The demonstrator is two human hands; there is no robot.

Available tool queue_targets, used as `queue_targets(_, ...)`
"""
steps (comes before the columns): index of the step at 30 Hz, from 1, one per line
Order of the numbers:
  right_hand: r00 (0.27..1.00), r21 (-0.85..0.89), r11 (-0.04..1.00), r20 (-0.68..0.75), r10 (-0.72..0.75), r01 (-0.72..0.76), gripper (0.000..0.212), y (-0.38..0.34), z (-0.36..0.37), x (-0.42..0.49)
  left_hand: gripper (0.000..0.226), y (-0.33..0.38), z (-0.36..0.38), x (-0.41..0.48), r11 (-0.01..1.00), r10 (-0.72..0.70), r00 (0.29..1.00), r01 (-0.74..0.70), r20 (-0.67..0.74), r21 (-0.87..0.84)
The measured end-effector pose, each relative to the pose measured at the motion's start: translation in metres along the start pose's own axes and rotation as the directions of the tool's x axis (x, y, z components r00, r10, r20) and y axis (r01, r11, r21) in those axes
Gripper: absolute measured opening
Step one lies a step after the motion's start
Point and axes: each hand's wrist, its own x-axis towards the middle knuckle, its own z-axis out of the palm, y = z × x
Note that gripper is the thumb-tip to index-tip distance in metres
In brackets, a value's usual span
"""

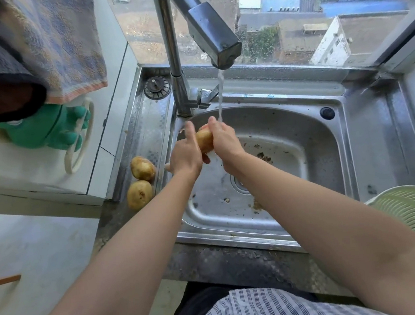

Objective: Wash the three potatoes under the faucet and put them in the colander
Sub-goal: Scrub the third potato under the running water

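A yellow-brown potato [204, 140] is gripped between my left hand [185, 156] and my right hand [225, 140] over the steel sink [299, 134]. Water runs from the faucet [212, 35] in a thin stream onto my right hand, just right of the potato. Two more potatoes lie on the sink's left ledge: one [142, 168] further back, one [139, 194] nearer me, touching each other. The pale green colander [414, 210] sits at the sink's right front corner, with nothing visible in the part that shows.
Food scraps lie on the sink bottom near the drain [239, 183]. A sink strainer plug [157, 87] rests at the back left ledge. Green rubber gloves [48, 128] and towels [53, 45] hang at the left. A window stands directly behind the faucet.
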Motion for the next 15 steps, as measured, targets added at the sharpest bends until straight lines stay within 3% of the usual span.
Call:
queue_targets(2,0.997,0.08,0.995,-0.037,0.064,-0.061,0.046,-0.005,0.005,0.007,0.065,0.005,0.001,-0.007,0.996,0.086,0.992,-0.086,0.091,-0.013)
queue_targets(4,0.992,0.192,0.976,-0.049,0.114,-0.103,0.046,-0.005,-0.001,0.008,0.055,0.01,0.004,-0.009,0.992,0.069,0.988,-0.054,0.141,-0.11)
queue_targets(8,0.997,0.275,0.959,0.063,0.047,-0.063,0.04,0.006,-0.025,-0.001,0.06,0.015,0.019,-0.003,0.957,-0.17,0.977,0.194,0.126,-0.216)
queue_targets(11,0.984,0.227,0.974,0.175,-0.021,-0.02,0.027,0.016,-0.035,-0.005,0.07,0.017,0.029,-0.002,0.947,-0.225,0.965,0.249,0.131,-0.204)
queue_targets(15,0.983,0.185,0.982,0.185,-0.005,-0.03,0.044,0.012,-0.023,-0.008,0.066,0.015,0.018,-0.001,0.945,-0.219,0.97,0.238,0.107,-0.225)
